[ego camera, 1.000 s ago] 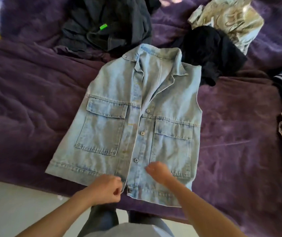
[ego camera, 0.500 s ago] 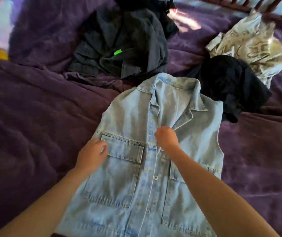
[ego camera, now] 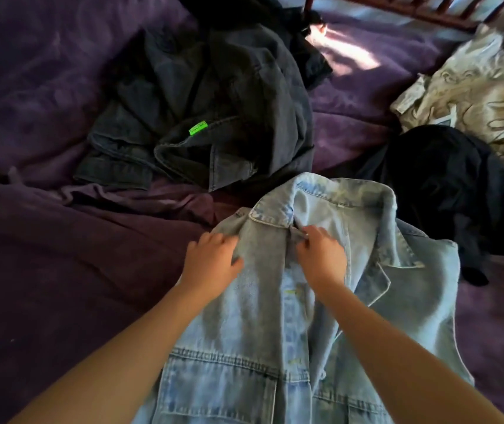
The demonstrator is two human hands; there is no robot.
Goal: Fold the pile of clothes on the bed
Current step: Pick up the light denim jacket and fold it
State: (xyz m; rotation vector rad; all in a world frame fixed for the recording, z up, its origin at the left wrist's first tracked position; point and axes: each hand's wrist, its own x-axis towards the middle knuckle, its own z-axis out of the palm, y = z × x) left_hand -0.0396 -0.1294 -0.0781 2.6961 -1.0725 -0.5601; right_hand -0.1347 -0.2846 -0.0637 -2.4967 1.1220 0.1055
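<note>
On the purple bed cover [ego camera: 30, 240], a crumpled dark grey garment [ego camera: 214, 96] lies at far left of centre. Your left hand [ego camera: 211, 264] grips the shoulder of the denim vest [ego camera: 244, 347], which lies front up at near centre, collar away from you; your right hand [ego camera: 321, 255] pinches its front edge just below the collar. To the right, a black garment [ego camera: 434, 185] lies just beside the vest, a beige patterned garment [ego camera: 473, 96] beyond it.
</note>
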